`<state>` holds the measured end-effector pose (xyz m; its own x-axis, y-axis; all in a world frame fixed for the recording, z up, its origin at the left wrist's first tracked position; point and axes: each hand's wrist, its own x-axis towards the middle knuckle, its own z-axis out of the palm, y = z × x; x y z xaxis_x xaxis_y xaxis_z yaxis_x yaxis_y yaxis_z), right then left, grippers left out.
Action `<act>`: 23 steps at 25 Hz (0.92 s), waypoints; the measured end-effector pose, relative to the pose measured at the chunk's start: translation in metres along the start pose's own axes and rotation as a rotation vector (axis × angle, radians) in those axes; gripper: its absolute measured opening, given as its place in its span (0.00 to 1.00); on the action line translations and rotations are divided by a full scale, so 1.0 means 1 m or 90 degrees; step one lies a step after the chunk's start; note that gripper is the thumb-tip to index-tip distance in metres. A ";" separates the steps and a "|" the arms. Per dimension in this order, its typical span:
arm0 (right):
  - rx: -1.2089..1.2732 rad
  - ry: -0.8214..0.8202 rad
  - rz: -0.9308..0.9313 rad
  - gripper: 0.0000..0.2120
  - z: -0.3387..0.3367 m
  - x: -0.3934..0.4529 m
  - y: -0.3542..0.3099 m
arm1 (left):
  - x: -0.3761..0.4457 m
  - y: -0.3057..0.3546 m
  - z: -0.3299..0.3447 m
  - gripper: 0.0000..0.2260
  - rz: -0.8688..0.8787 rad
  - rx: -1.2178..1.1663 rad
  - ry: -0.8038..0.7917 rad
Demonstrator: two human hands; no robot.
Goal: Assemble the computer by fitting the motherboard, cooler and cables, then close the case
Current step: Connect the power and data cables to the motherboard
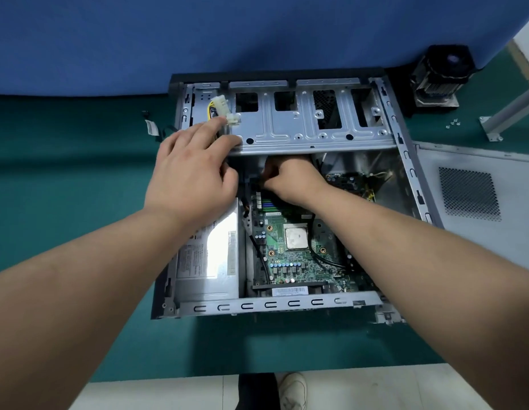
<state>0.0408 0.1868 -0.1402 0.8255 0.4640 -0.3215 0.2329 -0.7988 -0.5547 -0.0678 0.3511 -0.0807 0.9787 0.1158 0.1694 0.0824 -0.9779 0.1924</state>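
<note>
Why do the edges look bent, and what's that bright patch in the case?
Head view: the wide-angle lens bows the blue partition and the forearms; glare whitens the power supply; the right hand sits in shadow under the drive cage.

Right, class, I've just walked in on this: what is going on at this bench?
A person is assembling a desktop computer in an open case. The motherboard already lies inside with its bare CPU exposed. The left hand rests by the drive cage; the right hand reaches under it. The cooler and side panel wait alongside.
</note>
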 end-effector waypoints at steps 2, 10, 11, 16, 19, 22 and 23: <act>-0.010 0.016 0.019 0.08 0.009 0.009 -0.003 | 0.000 -0.001 0.001 0.24 0.001 -0.003 0.003; -0.104 0.064 -0.100 0.12 0.022 0.012 -0.004 | 0.000 -0.002 0.003 0.24 -0.003 -0.004 0.010; -0.113 0.076 -0.106 0.12 0.022 0.013 -0.003 | 0.001 -0.002 0.003 0.24 -0.003 -0.004 0.010; -0.126 0.068 -0.129 0.10 0.022 0.014 0.001 | 0.001 -0.003 0.003 0.25 -0.006 -0.002 0.011; -0.142 0.058 -0.135 0.11 0.024 0.015 -0.001 | 0.001 -0.003 0.004 0.25 -0.008 -0.001 0.009; -0.161 0.040 -0.134 0.11 0.025 0.016 -0.003 | 0.001 -0.003 0.004 0.25 -0.010 -0.003 0.010; -0.157 0.037 -0.131 0.11 0.026 0.017 -0.004 | 0.001 -0.003 0.004 0.25 -0.010 -0.003 0.011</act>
<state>0.0405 0.2076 -0.1629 0.7743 0.6085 -0.1737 0.5099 -0.7626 -0.3980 -0.0662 0.3538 -0.0852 0.9739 0.1348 0.1826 0.0974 -0.9749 0.2004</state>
